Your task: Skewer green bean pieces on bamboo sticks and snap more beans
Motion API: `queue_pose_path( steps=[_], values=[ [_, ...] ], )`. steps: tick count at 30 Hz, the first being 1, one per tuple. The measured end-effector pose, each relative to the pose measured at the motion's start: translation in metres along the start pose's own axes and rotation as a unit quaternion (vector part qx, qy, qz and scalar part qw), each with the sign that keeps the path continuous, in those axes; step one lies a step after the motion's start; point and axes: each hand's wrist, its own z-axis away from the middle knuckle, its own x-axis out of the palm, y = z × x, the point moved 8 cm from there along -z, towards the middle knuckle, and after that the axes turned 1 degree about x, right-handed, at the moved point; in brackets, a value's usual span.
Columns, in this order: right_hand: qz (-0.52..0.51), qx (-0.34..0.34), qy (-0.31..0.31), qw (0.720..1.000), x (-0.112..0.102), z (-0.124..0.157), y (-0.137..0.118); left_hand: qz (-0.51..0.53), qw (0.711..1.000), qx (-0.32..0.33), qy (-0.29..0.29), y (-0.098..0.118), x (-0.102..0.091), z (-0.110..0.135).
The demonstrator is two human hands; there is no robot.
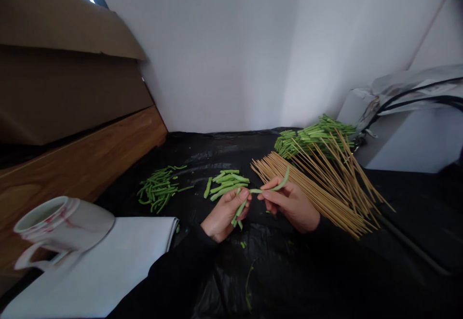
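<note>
My left hand [222, 215] is closed around a few short green bean pieces [238, 213] that stick out below its thumb. A longer, curved green bean [283, 180] runs between both hands, its left end at my left fingertips. My right hand [294, 207] pinches this bean between thumb and fingers, and its free end curves upward. Just beyond my left hand lies a small pile of thick bean pieces [227, 183]. Bamboo skewers [307, 189] lie in a spread bundle beside my right hand, touching or nearly touching it.
Thinner bean pieces [159, 189] are heaped at the left. Rows of cut beans [314, 136] lie behind the skewers. A white mug [68, 225] stands on folded white paper [119, 256]. Black plastic sheeting [224, 280] covers the table. A cardboard box [72, 87] is at far left.
</note>
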Motion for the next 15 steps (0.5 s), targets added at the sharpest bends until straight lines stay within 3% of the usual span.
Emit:
queue_pose_path(
  steps=[15],
  values=[
    [0.074,-0.007,0.027,0.997,0.003,0.0025,-0.0064,0.052,0.998,0.02,0.037,-0.0033,0.0014,-0.0019]
  ],
)
